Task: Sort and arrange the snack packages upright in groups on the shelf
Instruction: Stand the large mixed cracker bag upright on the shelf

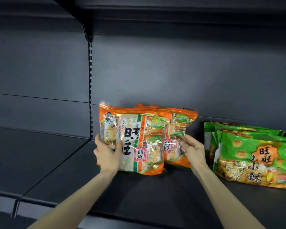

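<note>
Two orange snack packages stand upright on the dark shelf (pixel 155 195), near the middle of the view. The front orange package (pixel 139 142) overlaps the rear orange package (pixel 177 128), which sits behind it, offset toward 3 o'clock.

The left grip (pixel 107 156) holds the front package at its 8 o'clock corner, with the thumb (pixel 119 146) pressed on the printed face and the fingers wrapped behind the edge. The right grip (pixel 194 150) is at the rear package's 4 o'clock side. Its loosely bent fingers (pixel 186 141) lie on the face, but I cannot tell whether it pinches the edge.

At 3 o'clock from the orange pair, apart from them, the green snack packages (pixel 254 162) lean back in an overlapping stack. At least two show, and the exact count is unclear. A slotted upright (pixel 90 80) runs up the back panel at 11 o'clock.
</note>
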Demonstrator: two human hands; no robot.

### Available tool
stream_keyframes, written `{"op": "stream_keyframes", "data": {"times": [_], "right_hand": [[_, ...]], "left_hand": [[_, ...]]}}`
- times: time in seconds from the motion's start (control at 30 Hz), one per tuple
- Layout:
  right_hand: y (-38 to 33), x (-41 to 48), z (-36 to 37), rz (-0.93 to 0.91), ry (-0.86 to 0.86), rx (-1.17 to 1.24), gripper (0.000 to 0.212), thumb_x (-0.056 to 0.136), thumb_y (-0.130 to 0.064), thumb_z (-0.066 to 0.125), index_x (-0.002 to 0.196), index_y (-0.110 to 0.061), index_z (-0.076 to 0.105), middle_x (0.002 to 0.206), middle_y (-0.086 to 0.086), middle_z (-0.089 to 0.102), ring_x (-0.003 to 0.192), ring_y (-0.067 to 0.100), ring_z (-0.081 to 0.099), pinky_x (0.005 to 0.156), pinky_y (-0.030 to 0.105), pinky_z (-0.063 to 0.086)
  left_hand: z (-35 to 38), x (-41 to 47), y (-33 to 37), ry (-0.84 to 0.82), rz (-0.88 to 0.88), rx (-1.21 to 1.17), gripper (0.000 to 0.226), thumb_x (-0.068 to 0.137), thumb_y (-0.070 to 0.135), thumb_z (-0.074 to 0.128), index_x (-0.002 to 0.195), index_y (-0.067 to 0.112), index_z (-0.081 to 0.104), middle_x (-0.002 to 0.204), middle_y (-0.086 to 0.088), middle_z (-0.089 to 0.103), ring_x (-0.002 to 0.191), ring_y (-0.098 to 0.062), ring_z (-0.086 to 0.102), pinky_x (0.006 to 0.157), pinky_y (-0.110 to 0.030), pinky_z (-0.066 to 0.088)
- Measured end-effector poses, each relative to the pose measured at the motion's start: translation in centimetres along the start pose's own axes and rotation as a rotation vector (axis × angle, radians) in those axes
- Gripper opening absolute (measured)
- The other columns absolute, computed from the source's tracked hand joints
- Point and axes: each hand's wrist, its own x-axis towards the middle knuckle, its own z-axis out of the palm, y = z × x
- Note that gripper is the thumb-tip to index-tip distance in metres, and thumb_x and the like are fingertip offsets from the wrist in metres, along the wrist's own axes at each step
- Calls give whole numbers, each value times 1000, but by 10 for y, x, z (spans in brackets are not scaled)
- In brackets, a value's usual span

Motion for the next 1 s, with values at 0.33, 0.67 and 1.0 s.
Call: {"op": "stream_keyframes", "data": {"times": [0.33, 0.67, 1.0], "right_hand": [[9, 13, -22, 84, -338, -31, 58, 65, -43, 80, 116, -29, 56, 114, -10, 67, 109, 9, 61, 94, 30, 45], [14, 34, -32, 130, -352, -33, 55, 68, -11, 81, 118, -14, 58, 106, 0, 72, 96, 16, 70, 89, 38, 54], [26, 44, -41, 132, -502, -271, 93, 57, -19, 90, 129, -36, 33, 120, -14, 58, 107, 4, 60, 94, 27, 47]], "left_hand": [[44, -9, 4, -195, -10, -50, 104, 70, 23, 82, 147, 18, 13, 126, -4, 49, 130, -23, 31, 108, -41, 34], [47, 13, -17, -601, 0, -103, 134, 51, 18, 91, 143, 51, -2, 137, 11, 45, 123, -11, 50, 100, -42, 47], [70, 32, -19, -603, 4, 78, 62, 63, 2, 84, 99, 37, 48, 111, 0, 65, 104, -20, 63, 94, -44, 51]]}}
